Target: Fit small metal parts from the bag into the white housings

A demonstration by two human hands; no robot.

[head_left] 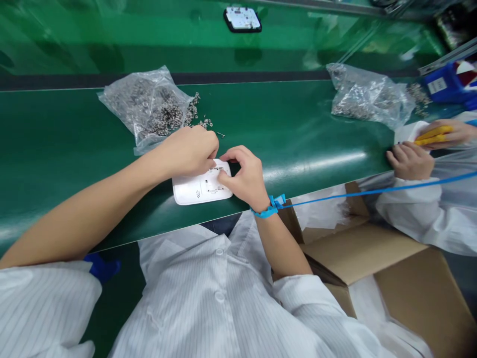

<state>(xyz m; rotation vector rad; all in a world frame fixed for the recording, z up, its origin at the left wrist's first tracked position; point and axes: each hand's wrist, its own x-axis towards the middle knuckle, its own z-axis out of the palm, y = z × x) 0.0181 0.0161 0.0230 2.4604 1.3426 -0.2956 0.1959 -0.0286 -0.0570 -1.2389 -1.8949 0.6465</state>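
A white plastic housing (192, 193) with rounded corners lies on the green work surface, showing small speaker holes and a recessed compartment with metal contacts. My left hand (192, 149) is bent over its far edge, fingertips pinched at the compartment; what they hold is hidden. My right hand (246, 176), with a blue strap on its wrist, grips the right end of the housing between thumb and fingers. Just beyond my left hand, small metal spring-like parts (192, 112) spill from a clear plastic bag (130, 94).
A circuit board in a black frame (243, 20) lies on the far green strip. To the right are another bag of metal parts (368, 97), a blue bin (447, 84) and a co-worker's hands (412, 159) with a yellow-handled tool. An open cardboard box (365, 253) stands below the edge.
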